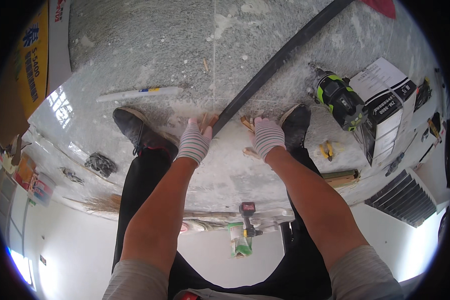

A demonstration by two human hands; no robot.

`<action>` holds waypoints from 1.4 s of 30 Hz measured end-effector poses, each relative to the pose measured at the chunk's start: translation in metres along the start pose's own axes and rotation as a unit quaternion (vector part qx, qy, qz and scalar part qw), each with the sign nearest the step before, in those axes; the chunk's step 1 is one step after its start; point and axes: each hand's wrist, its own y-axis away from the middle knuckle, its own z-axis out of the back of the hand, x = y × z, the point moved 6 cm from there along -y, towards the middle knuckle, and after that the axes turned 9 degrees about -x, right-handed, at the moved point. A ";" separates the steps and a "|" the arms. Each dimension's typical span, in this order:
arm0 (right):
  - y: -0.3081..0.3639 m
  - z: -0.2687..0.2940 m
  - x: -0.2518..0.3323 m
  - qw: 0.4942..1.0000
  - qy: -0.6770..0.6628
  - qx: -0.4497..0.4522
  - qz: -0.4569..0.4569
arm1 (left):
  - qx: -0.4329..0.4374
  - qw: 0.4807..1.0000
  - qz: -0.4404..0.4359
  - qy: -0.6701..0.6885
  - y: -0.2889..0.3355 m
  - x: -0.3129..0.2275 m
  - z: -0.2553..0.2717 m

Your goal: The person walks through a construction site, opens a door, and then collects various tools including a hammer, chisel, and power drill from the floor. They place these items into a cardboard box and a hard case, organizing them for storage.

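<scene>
L striped-glove hand, R striped-glove hand curled at short brown pcs; can't tell grip. Long dk-grey straight bar slants from L hand away from floor's wall edge. Pcs apart; done/left unclear.

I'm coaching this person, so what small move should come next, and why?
Perhaps bring the right hand leftward to steady the dark strip: the left hand is at its near end, while the right sits apart from it.
</scene>
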 end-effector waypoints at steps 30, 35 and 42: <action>0.084 -0.234 0.019 0.248 -0.717 -0.050 -0.649 | 0.082 0.993 0.028 0.076 -0.010 0.011 -0.002; 0.061 -0.301 -0.021 0.602 -0.621 -0.040 -0.501 | 0.062 0.993 -0.009 0.098 -0.010 -0.014 -0.015; 0.050 -0.153 0.033 0.520 -0.748 -0.064 -0.407 | 0.031 0.997 -0.048 -0.045 -0.009 -0.014 -0.010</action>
